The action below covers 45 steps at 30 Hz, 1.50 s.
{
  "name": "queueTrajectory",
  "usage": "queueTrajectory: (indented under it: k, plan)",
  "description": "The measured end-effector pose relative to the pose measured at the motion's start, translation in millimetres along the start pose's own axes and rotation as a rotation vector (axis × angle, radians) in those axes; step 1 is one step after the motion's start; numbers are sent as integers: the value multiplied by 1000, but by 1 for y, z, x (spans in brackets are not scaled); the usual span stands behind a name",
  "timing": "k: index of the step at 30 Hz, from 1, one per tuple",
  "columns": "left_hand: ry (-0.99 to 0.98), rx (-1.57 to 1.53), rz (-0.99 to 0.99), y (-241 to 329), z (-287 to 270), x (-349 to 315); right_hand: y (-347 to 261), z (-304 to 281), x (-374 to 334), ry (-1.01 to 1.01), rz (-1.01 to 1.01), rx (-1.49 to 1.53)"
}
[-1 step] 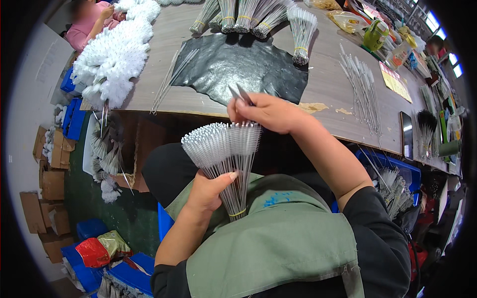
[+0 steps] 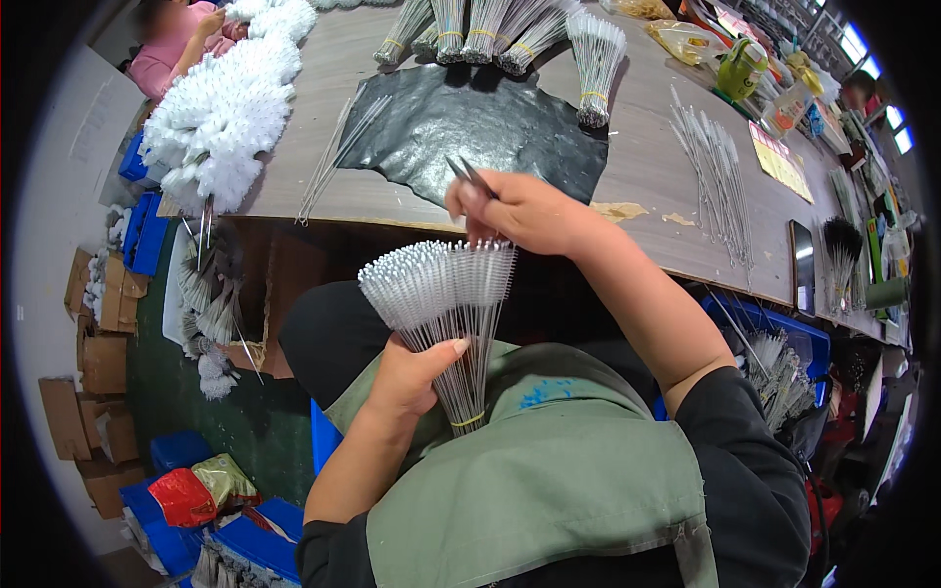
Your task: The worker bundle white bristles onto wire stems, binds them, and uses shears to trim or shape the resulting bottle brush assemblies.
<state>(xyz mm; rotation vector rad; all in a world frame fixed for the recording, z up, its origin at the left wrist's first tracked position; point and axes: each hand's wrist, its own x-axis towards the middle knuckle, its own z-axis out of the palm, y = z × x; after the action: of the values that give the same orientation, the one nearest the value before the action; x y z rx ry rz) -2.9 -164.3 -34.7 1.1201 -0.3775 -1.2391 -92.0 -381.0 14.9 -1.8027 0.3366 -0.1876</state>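
My left hand [image 2: 410,380] is wrapped round the wire stems of a fanned bundle of white-bristled tube brushes [image 2: 431,289]. A yellow band ties the stems low down, in front of my green apron. At the far right of the bristled ends is my right hand [image 2: 515,211], its fingertips at or just above the brush tips. Closed in that hand is a dark two-pointed metal tool [image 2: 470,176], tweezers or small snips; its points stick out up and left. My fingers hide the rest of it.
On the table, a black sheet [image 2: 461,127] lies ahead, with banded brush bundles [image 2: 480,34] behind it. Loose brushes [image 2: 711,176] and a phone [image 2: 802,265] lie right. White brushes [image 2: 216,127] are heaped left, near a person in pink. A blue bin [image 2: 784,338] stands right, below the table edge.
My right fingertips have dipped slightly toward the brush tips, and the tool's points have shifted a little left and up. The left hand and bundle look the same.
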Motion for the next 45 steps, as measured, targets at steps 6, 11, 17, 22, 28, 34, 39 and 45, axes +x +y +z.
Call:
queueTrajectory:
  k: [6,11,17,22,28,34,39,45]
  plan:
    - [-43,17,-55,-1,0,3,-6,26,36,203,-180,-279]
    - [-26,-79,-5,2,1,-2,14,6,20,-255,-123,-94]
    - [51,-43,-120,-2,-13,1,24,14,21,-203,-107,183]
    - [20,-52,-90,-1,-12,4,25,13,26,-309,11,398]
    - [67,-23,-60,-1,-9,7,46,8,31,-376,-10,426]
    - [38,-60,-94,12,2,9,52,4,35,-461,-97,479]
    - [86,-37,-88,0,-10,9,37,8,30,-358,-7,529]
    - [95,-42,-81,-4,-11,10,55,4,33,-390,-65,535]
